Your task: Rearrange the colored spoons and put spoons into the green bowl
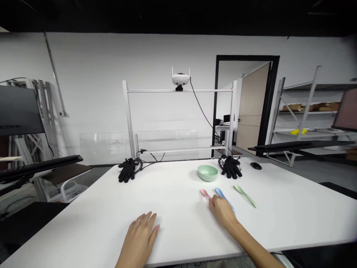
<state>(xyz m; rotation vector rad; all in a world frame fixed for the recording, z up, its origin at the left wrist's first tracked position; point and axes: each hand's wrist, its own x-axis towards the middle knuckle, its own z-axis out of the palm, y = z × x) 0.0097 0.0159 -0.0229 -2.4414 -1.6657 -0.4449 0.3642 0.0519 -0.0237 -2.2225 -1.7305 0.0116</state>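
My right hand is closed over the handle of a pink spoon, whose bowl end points up and left. Just right of the fingers lies a blue spoon, partly covered by the hand. Farther right a light green spoon rests slantwise on the table. Behind the spoons stands a green bowl; no contents can be made out. On the near left, my left hand lies palm down with fingers stretched out, holding nothing.
The white table carries black gloves with cables at the back left and back right. A black mouse sits near the far right edge. Beyond rises a metal frame bearing a white camera-like device.
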